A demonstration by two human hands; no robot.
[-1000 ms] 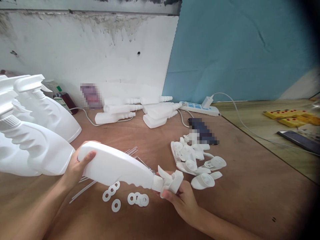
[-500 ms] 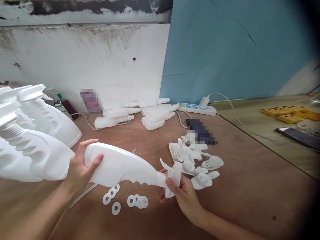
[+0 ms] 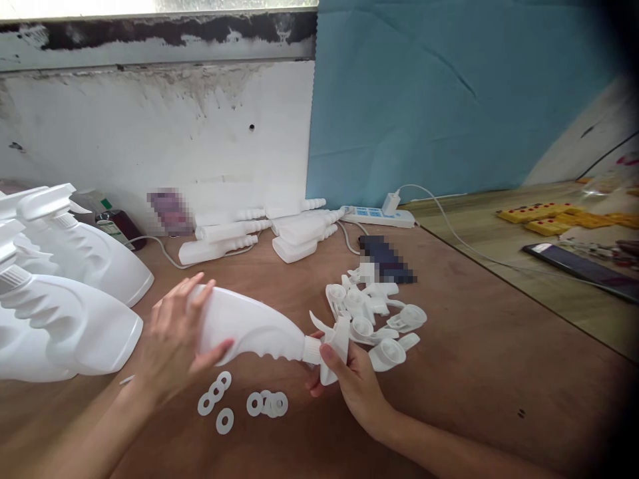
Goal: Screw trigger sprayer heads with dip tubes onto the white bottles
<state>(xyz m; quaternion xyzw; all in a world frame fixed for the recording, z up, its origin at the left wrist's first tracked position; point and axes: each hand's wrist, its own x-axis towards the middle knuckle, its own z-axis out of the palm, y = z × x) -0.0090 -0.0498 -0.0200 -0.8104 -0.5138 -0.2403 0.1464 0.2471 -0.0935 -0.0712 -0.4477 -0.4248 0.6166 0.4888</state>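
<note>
Head view: white plastic bottle with a scalloped grip edge was held sideways over the brown tabletop, neck to the right. Right hand had its fingers closed on the white plastic trigger head at the neck. Left hand, blurred, had fingers spread across the base, thumb below; could not tell whether it gripped.

Risks, my judgement: the smooth base might slip or spin under a loose left hand; the collar might cross-thread if the neck was tilted; a dropped bottle might scatter the flat white ring washers below.

Writing: dark bottle with a green cap bore a pale-and-green label, print too small to read. Purple rectangular item masked by pixelation. No brand legible anywhere.
</note>
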